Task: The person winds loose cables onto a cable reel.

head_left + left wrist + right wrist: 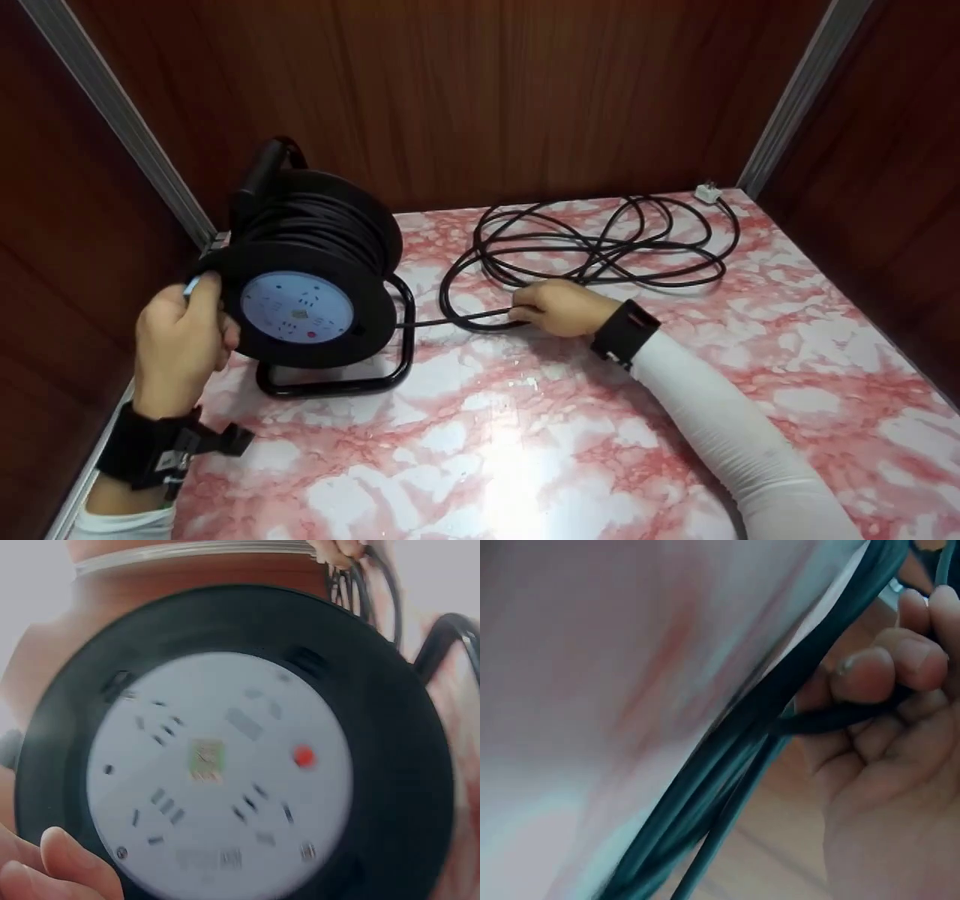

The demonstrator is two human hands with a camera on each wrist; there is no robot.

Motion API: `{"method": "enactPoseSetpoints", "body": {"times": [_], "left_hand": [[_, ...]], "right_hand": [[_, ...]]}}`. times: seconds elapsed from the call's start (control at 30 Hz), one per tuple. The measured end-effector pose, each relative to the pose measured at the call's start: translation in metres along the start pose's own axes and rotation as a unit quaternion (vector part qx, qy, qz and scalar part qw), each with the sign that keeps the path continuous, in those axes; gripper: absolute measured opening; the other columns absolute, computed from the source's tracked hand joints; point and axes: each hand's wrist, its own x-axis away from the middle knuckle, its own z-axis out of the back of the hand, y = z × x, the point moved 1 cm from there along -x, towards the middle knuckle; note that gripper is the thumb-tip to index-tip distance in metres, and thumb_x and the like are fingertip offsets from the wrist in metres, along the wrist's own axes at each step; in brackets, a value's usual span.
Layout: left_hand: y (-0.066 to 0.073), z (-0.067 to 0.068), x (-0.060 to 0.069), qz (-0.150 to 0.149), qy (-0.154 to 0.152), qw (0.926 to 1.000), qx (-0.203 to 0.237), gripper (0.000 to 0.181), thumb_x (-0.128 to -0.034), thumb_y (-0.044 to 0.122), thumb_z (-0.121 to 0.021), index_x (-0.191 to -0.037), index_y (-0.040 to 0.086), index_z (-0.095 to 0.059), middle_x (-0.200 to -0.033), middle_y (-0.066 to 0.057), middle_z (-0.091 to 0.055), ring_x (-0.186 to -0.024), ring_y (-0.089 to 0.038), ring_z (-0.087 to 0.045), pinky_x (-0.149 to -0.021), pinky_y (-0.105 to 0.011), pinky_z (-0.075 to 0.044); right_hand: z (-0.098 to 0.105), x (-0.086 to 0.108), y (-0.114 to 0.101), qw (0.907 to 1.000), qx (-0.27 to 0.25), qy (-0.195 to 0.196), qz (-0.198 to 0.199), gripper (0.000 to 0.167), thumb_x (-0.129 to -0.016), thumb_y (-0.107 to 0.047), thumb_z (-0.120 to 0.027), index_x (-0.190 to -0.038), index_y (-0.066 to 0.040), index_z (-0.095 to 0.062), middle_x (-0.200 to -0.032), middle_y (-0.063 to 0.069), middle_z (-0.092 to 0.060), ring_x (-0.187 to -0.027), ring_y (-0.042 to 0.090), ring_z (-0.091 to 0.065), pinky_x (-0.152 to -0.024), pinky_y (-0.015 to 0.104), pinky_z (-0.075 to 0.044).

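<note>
A black cable reel (315,352) stands at the left of the table on a tubular frame, its drum wound with black cable (315,225). Its round white socket panel (217,802) has a red button. My left hand (180,345) grips a small knob at the reel's left rim; the fingers hide most of it, and only a light-blue edge shows. To the right of the reel, my right hand (562,306) pinches the cable (832,718) between thumb and fingers. From there a length runs left to the drum, low over the table.
Loose loops of cable (600,247) spread over the back right of the marbled table (465,450). They end in a white plug (707,193) near the back corner. Brown wooden panels (450,97) enclose the table at the back and both sides.
</note>
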Motion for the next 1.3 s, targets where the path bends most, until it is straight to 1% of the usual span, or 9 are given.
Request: {"method": "enactPoseSetpoints", "body": {"times": [0.17, 0.27, 0.4, 0.53, 0.67, 0.8, 0.9, 1.1, 1.3], "left_hand": [[0.024, -0.014, 0.005, -0.020, 0.022, 0.9994, -0.015, 0.052, -0.1094, 0.059, -0.042, -0.091, 0.014, -0.060, -0.049, 0.007, -0.064, -0.035, -0.014, -0.056, -0.042, -0.030, -0.044], [0.038, -0.028, 0.009, -0.040, 0.033, 0.9982, -0.030, 0.050, -0.1093, 0.058, -0.042, -0.090, 0.015, -0.061, -0.049, 0.008, -0.063, -0.041, -0.015, -0.060, -0.047, -0.031, -0.044], [0.054, -0.052, 0.015, -0.090, 0.045, 0.9926, -0.069, 0.053, -0.1110, 0.052, -0.042, -0.088, 0.009, -0.061, -0.067, -0.012, -0.072, -0.073, -0.037, -0.074, -0.069, -0.046, -0.050], [0.060, -0.079, 0.024, -0.139, 0.029, 0.9850, -0.097, 0.057, -0.1125, 0.049, -0.041, -0.083, 0.004, -0.058, -0.087, -0.032, -0.068, -0.091, -0.056, -0.070, -0.078, -0.063, -0.047], [0.053, -0.102, 0.033, -0.171, -0.015, 0.9791, -0.110, 0.057, -0.1140, 0.049, -0.037, -0.075, 0.009, -0.050, -0.071, -0.020, -0.057, -0.071, -0.044, -0.065, -0.065, -0.052, -0.046], [0.040, -0.117, 0.040, -0.211, -0.038, 0.9657, -0.146, 0.053, -0.1146, 0.043, -0.038, -0.070, 0.015, -0.043, -0.064, -0.008, -0.046, -0.057, -0.032, -0.054, -0.054, -0.042, -0.040], [0.030, -0.125, 0.043, -0.240, -0.034, 0.9538, -0.177, 0.052, -0.1146, 0.039, -0.040, -0.070, 0.013, -0.046, -0.063, -0.012, -0.054, -0.055, -0.035, -0.057, -0.051, -0.046, -0.042], [0.014, -0.140, 0.049, -0.277, -0.009, 0.9317, -0.235, 0.051, -0.1134, 0.036, -0.044, -0.072, 0.007, -0.055, -0.063, -0.019, -0.063, -0.053, -0.041, -0.062, -0.049, -0.054, -0.045], [-0.003, -0.153, 0.050, -0.334, 0.025, 0.8978, -0.286, 0.045, -0.1105, 0.034, -0.050, -0.077, 0.004, -0.059, -0.061, -0.021, -0.066, -0.051, -0.046, -0.065, -0.045, -0.059, -0.047]], "right_hand": [[-0.007, -0.014, -0.023, 0.9995, -0.003, -0.008, 0.031, 0.030, -0.114, -0.037, -0.056, -0.088, -0.020, -0.058, -0.080, -0.004, -0.057, -0.077, 0.014, -0.057, -0.078, 0.038, -0.053], [-0.012, -0.024, -0.037, 0.9992, -0.019, -0.022, 0.027, 0.030, -0.114, -0.039, -0.053, -0.091, -0.020, -0.058, -0.081, -0.005, -0.057, -0.078, 0.014, -0.059, -0.079, 0.039, -0.054], [-0.018, -0.038, -0.052, 0.9980, -0.045, -0.039, 0.023, 0.030, -0.116, -0.037, -0.050, -0.093, -0.018, -0.057, -0.079, -0.004, -0.055, -0.077, 0.016, -0.061, -0.080, 0.039, -0.056], [-0.024, -0.050, -0.066, 0.9975, -0.047, -0.036, 0.038, 0.029, -0.116, -0.035, -0.047, -0.097, -0.016, -0.057, -0.079, -0.003, -0.057, -0.078, 0.018, -0.064, -0.082, 0.041, -0.059], [-0.029, -0.063, -0.080, 0.9960, -0.061, -0.045, 0.049, 0.029, -0.117, -0.037, -0.045, -0.103, -0.015, -0.058, -0.084, -0.002, -0.059, -0.082, 0.019, -0.065, -0.085, 0.043, -0.059], [-0.035, -0.073, -0.094, 0.9936, -0.074, -0.061, 0.060, 0.029, -0.117, -0.035, -0.044, -0.116, -0.013, -0.063, -0.096, 0.004, -0.068, -0.096, 0.023, -0.073, -0.098, 0.044, -0.060], [-0.041, -0.081, -0.104, 0.9923, -0.077, -0.069, 0.068, 0.029, -0.117, -0.032, -0.044, -0.123, -0.011, -0.063, -0.100, 0.007, -0.070, -0.102, 0.025, -0.074, -0.102, 0.044, -0.059], [-0.048, -0.090, -0.110, 0.9890, -0.097, -0.073, 0.085, 0.025, -0.118, -0.028, -0.044, -0.116, -0.008, -0.059, -0.091, 0.001, -0.058, -0.089, 0.019, -0.062, -0.088, 0.038, -0.054], [-0.051, -0.094, -0.114, 0.9889, -0.100, -0.050, 0.099, 0.029, -0.117, -0.026, -0.045, -0.126, -0.008, -0.065, -0.103, 0.011, -0.072, -0.099, 0.025, -0.072, -0.097, 0.041, -0.058]]}}
